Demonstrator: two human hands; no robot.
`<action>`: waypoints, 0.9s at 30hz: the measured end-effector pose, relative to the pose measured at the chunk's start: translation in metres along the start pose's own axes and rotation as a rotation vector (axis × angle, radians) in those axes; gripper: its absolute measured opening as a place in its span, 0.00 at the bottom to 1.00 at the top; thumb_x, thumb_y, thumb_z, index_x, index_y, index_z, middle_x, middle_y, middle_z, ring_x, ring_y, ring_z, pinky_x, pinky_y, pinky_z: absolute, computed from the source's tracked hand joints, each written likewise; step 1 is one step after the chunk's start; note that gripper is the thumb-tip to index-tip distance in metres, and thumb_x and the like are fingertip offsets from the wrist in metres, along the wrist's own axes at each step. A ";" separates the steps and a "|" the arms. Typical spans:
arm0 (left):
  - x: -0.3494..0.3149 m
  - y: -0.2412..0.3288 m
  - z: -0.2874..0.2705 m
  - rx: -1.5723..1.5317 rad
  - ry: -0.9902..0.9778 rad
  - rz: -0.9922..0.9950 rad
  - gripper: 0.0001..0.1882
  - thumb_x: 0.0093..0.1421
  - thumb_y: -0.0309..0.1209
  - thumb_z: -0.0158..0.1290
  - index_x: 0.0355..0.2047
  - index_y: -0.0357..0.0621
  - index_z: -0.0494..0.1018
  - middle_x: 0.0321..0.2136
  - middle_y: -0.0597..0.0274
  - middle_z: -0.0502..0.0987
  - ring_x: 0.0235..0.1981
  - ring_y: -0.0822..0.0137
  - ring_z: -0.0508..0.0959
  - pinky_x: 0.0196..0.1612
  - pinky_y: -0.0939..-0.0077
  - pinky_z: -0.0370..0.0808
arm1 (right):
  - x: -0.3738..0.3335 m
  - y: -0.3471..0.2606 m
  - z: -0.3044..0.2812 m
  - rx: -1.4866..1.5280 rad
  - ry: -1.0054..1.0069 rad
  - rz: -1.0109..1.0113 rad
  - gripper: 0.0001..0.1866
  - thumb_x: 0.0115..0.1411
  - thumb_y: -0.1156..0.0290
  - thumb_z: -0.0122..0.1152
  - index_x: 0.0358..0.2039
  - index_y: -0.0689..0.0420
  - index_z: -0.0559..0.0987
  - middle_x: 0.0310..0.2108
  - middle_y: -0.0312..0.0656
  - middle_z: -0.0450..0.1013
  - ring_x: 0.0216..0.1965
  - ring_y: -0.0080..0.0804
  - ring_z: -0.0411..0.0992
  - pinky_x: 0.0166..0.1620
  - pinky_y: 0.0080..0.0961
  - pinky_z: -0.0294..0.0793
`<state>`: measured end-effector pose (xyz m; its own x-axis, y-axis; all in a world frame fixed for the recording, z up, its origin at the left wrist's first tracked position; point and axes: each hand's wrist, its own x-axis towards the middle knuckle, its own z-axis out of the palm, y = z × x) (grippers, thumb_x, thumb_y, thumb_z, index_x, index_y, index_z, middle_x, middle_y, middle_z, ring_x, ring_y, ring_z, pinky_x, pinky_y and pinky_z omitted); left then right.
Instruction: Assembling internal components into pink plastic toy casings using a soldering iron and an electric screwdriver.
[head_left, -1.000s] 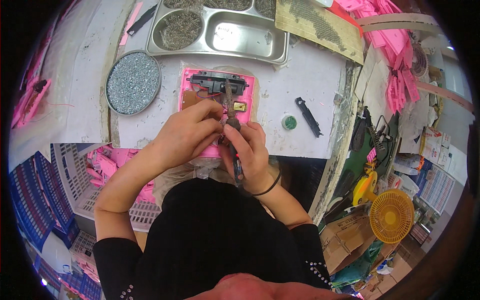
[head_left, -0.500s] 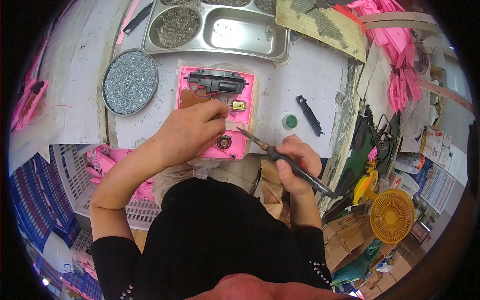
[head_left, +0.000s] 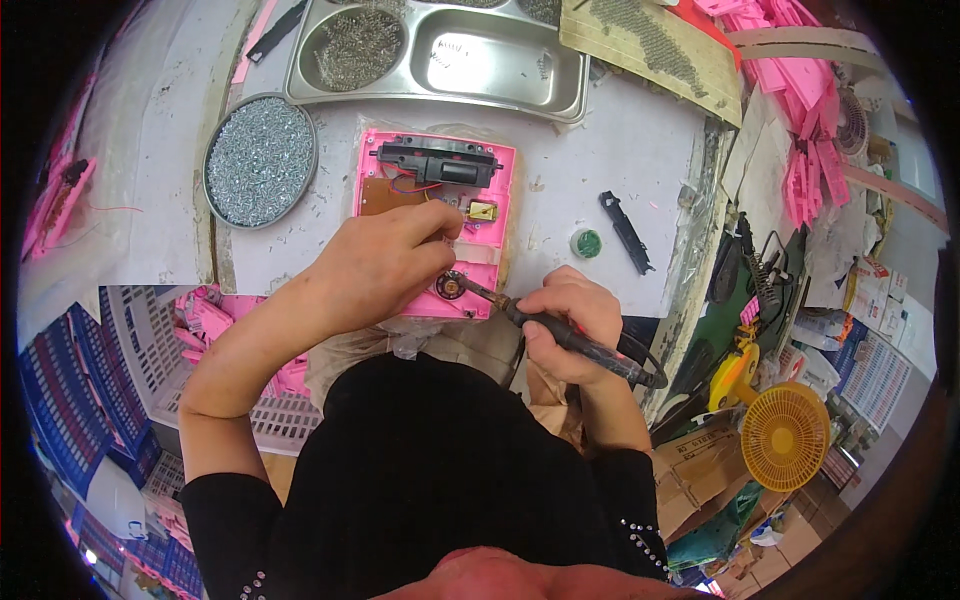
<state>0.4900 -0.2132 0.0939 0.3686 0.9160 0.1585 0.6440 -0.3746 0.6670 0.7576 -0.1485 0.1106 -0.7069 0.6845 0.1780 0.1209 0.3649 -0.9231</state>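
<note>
A soldering iron (head_left: 575,343) with a black handle is held in my right hand (head_left: 572,318), its tip at the round black speaker-like part (head_left: 451,286) in the pink plastic housing (head_left: 486,242). Over the housing's left side, my left hand (head_left: 393,255) has its fingers closed and bent down close to that round part; what they pinch is hidden. Inside the housing are a black mechanism (head_left: 440,163), a brown circuit board (head_left: 387,197) and a small metal motor (head_left: 482,211). Thin red and blue wires run between the mechanism and the board.
A round dish of small screws (head_left: 259,163) stands left of the housing; a metal compartment tray (head_left: 440,98) with springs lies beyond it. To the right are a small green-filled pot (head_left: 586,243) and a black plastic strip (head_left: 627,234). A yellow fan (head_left: 785,436) stands lower right.
My right hand has moved left with the soldering iron, bringing its tip down to the round part. The left hand stays nearly where it was.
</note>
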 end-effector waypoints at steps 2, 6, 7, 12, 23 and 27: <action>0.000 0.001 -0.002 0.017 -0.024 -0.010 0.08 0.55 0.27 0.60 0.36 0.44 0.76 0.46 0.59 0.75 0.44 0.58 0.81 0.38 0.64 0.81 | 0.001 -0.001 0.000 -0.007 0.000 -0.004 0.12 0.46 0.77 0.69 0.34 0.59 0.82 0.21 0.39 0.73 0.22 0.37 0.69 0.29 0.31 0.68; -0.001 -0.001 0.001 0.009 -0.005 0.000 0.12 0.53 0.24 0.64 0.37 0.44 0.76 0.44 0.59 0.76 0.41 0.56 0.81 0.36 0.64 0.80 | 0.000 0.001 0.000 -0.005 0.010 -0.028 0.11 0.47 0.75 0.68 0.34 0.60 0.82 0.21 0.39 0.71 0.22 0.35 0.67 0.28 0.30 0.65; -0.001 -0.001 0.001 0.008 -0.005 0.002 0.12 0.52 0.24 0.64 0.37 0.44 0.76 0.44 0.59 0.76 0.41 0.56 0.81 0.37 0.64 0.80 | 0.000 0.002 -0.001 -0.006 0.014 -0.047 0.10 0.49 0.74 0.68 0.34 0.62 0.81 0.20 0.39 0.69 0.21 0.33 0.66 0.27 0.29 0.63; 0.000 0.001 -0.001 0.029 -0.023 -0.014 0.06 0.57 0.29 0.58 0.34 0.44 0.77 0.47 0.60 0.76 0.44 0.59 0.81 0.39 0.64 0.81 | -0.001 0.002 -0.002 0.000 0.010 -0.064 0.10 0.51 0.73 0.67 0.34 0.63 0.81 0.19 0.39 0.67 0.21 0.32 0.65 0.26 0.27 0.61; 0.001 0.002 -0.001 0.019 -0.018 -0.007 0.05 0.56 0.29 0.61 0.32 0.44 0.77 0.43 0.63 0.76 0.41 0.60 0.81 0.37 0.63 0.81 | -0.010 -0.003 -0.017 0.008 0.121 -0.043 0.12 0.46 0.78 0.68 0.34 0.61 0.82 0.18 0.37 0.67 0.20 0.34 0.66 0.26 0.29 0.63; 0.003 0.006 -0.001 0.033 -0.028 -0.013 0.05 0.56 0.28 0.60 0.32 0.43 0.77 0.42 0.62 0.75 0.40 0.59 0.80 0.36 0.63 0.81 | -0.009 -0.007 -0.019 -0.021 0.090 -0.077 0.11 0.47 0.77 0.67 0.34 0.63 0.81 0.18 0.39 0.67 0.20 0.34 0.65 0.27 0.29 0.63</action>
<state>0.4944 -0.2124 0.0991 0.3783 0.9166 0.1296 0.6702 -0.3678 0.6447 0.7768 -0.1448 0.1217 -0.6496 0.7074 0.2787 0.0838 0.4309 -0.8985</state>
